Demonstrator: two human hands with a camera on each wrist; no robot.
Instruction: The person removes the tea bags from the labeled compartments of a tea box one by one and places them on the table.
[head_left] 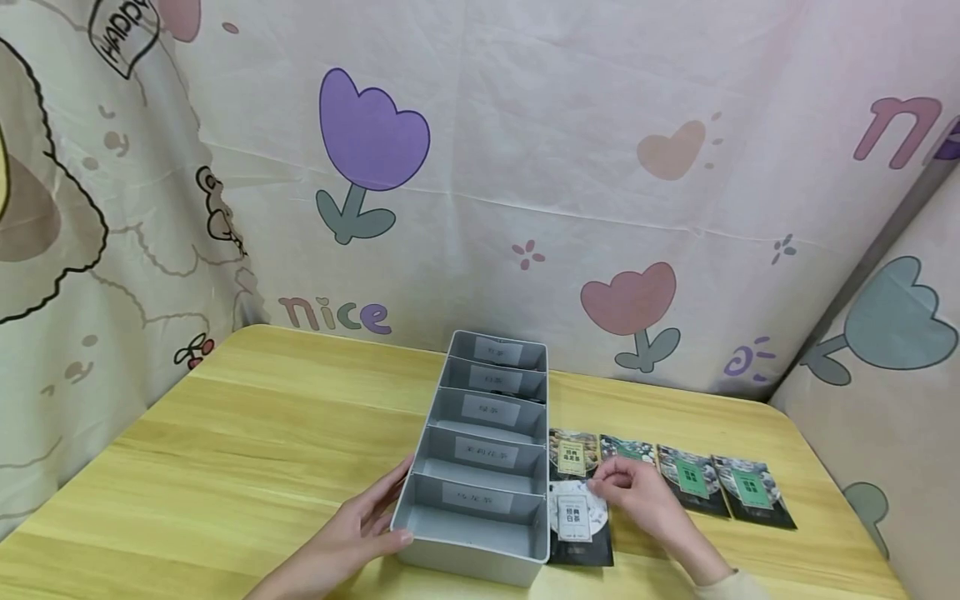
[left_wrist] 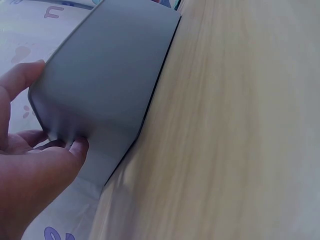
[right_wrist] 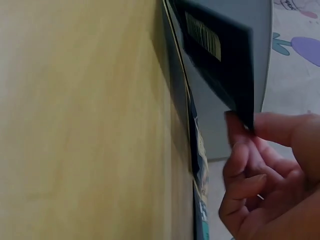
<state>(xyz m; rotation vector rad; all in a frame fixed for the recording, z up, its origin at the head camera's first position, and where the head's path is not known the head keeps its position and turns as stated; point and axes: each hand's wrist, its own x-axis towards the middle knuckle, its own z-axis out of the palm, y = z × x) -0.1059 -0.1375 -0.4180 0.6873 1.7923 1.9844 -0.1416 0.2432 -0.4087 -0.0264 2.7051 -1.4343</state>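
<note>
A long grey divided box (head_left: 471, 560) stands on the table, its compartments carrying paper labels. My left hand (head_left: 358, 527) grips its near left corner, thumb at the front and fingers along the left side; the left wrist view shows this hand (left_wrist: 42, 145) against the grey wall (left_wrist: 100, 80). Between thumb and fingertips my right hand (head_left: 637, 492) pinches the upper right corner of a black-and-white tea packet (head_left: 576, 521), just right of the box. In the right wrist view the packet (right_wrist: 232, 55) is tilted, with its dark barcoded back showing.
Right of the box lie a yellow-labelled tea packet (head_left: 573, 450) and several green-labelled ones, including one partly behind my right hand (head_left: 628, 448) and the outermost packet (head_left: 753, 492). Something dark (head_left: 517, 396) sits in the box's second compartment from the back. A printed curtain (head_left: 480, 167) hangs behind the table.
</note>
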